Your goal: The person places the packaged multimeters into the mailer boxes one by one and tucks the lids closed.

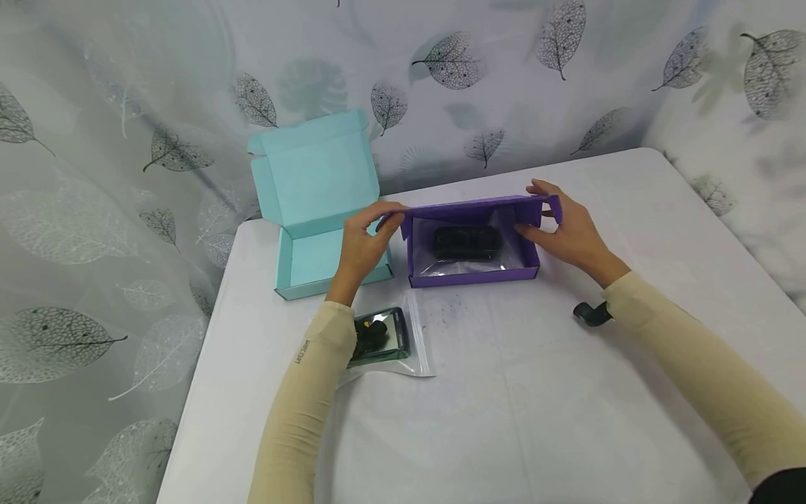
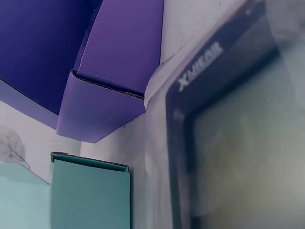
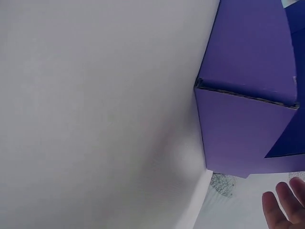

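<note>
Fingers of our left hand (image 1: 362,241) pinch the left end of the purple box's lid (image 1: 469,205), and our right hand (image 1: 567,231) pinches the right end. The lid hangs half closed over the purple box (image 1: 472,275), which sits in the middle of the white table (image 1: 567,420). Inside we see a black thing in a clear bag (image 1: 469,245). At 9 o'clock from the purple box, touching it, stands an open teal box (image 1: 315,203). At 7 o'clock lies a clear zip bag (image 1: 390,343) with a dark device in it.
</note>
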Tool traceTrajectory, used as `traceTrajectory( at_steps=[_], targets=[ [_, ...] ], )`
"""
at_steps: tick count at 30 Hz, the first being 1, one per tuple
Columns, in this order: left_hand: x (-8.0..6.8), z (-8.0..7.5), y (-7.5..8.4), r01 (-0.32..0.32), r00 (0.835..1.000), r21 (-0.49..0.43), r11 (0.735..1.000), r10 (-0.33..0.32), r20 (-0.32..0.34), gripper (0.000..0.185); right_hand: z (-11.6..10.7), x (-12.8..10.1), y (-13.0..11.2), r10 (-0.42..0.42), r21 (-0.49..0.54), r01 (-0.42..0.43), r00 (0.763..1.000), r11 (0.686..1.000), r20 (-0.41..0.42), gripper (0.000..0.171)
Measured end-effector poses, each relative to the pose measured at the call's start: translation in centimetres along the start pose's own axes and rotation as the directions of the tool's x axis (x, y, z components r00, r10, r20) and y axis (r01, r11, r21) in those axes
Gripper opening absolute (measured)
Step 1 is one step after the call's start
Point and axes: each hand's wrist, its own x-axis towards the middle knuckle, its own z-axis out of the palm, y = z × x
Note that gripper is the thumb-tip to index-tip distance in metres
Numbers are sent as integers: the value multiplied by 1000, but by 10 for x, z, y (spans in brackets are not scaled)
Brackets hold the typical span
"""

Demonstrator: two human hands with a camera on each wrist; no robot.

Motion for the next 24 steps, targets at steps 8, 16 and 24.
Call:
traceTrajectory(
  at_steps=[8,16,24],
  targets=[
    [-2,4,-7,18,999,91,996,-14,-46,25,-5,-16,-4,-131,59,142,979,988,-159,70],
    [-6,4,-28,98,994,101,990,-91,-66,27,-7,-24,-36,-210,199,273,934,941,-288,47],
    [-8,7,-20,140,989,129,982,-131,-74,26,-2,-23,-37,-127,243,232,915,942,-383,30]
  ],
)
